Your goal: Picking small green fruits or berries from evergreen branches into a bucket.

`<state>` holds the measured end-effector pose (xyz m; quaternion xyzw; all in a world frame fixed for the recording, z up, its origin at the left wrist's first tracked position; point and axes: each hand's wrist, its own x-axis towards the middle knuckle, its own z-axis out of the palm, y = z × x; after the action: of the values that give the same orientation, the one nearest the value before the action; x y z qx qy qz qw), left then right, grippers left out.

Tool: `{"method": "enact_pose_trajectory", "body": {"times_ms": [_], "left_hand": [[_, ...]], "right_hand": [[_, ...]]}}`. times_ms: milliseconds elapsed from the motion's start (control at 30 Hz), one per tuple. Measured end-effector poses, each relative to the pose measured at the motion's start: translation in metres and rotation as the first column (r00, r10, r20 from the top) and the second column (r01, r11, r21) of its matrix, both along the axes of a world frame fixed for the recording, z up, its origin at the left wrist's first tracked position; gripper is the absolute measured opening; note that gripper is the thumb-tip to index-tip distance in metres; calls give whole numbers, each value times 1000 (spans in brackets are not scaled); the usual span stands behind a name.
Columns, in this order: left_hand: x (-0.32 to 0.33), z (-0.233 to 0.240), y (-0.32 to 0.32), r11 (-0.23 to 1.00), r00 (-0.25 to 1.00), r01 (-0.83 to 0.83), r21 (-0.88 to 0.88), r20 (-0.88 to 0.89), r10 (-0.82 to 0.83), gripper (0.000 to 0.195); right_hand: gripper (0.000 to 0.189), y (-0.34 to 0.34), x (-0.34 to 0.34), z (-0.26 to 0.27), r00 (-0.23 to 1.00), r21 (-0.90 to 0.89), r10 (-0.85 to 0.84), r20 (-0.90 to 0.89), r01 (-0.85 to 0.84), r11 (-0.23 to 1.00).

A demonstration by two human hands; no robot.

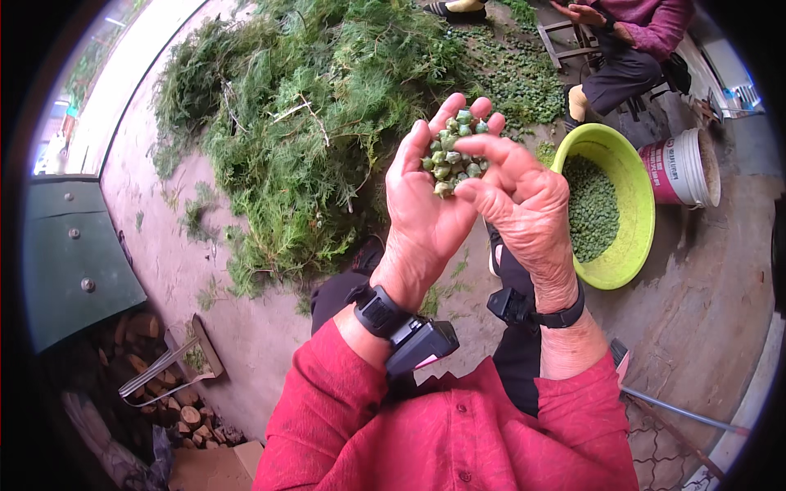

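Cupped in my left hand (424, 184) is a small heap of green conifer cones (453, 161), probably arborvitae. The palm faces up and the fingertips point away from me. Over the heap reaches my right hand (528, 196), its index finger and thumb apart and touching the cones. Whether it grips a cone cannot be told, since its other fingers are partly hidden. To the right of that hand, a yellow-green plastic basin (635, 245) stands tilted, with many loose green cones (592, 205) inside.
Cut evergreen branches (307, 135) lie piled ahead, with loose cones (516, 80) scattered beyond. Another person (651, 43) sits at upper right beside a wooden stool (562, 43). A white-and-red bucket (681, 169) lies tipped behind the basin. Lower left are a dustpan (202, 350) and firewood (190, 417).
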<state>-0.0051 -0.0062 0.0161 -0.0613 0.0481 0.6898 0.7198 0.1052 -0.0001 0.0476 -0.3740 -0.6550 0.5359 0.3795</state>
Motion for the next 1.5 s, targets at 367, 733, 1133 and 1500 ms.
{"method": "enact_pose_trajectory", "body": {"times_ms": [367,733,1133,1500], "left_hand": [[-3,3,1,999,1000,-10,38,30,9,47],[-4,3,1,1000,988,4,28,157,-8,45],[6,-6,-2,997,997,63,-48,57,-60,40],[12,3,-6,976,782,-210,-65,-610,128,32]], "right_hand": [[41,-9,-3,0,994,116,3,105,-15,993],[13,-2,-4,-10,870,-430,-203,-449,-12,903],[32,21,9,-8,577,-488,-326,-749,-148,860],[46,3,-17,-44,658,-848,-663,-358,67,525]]}}
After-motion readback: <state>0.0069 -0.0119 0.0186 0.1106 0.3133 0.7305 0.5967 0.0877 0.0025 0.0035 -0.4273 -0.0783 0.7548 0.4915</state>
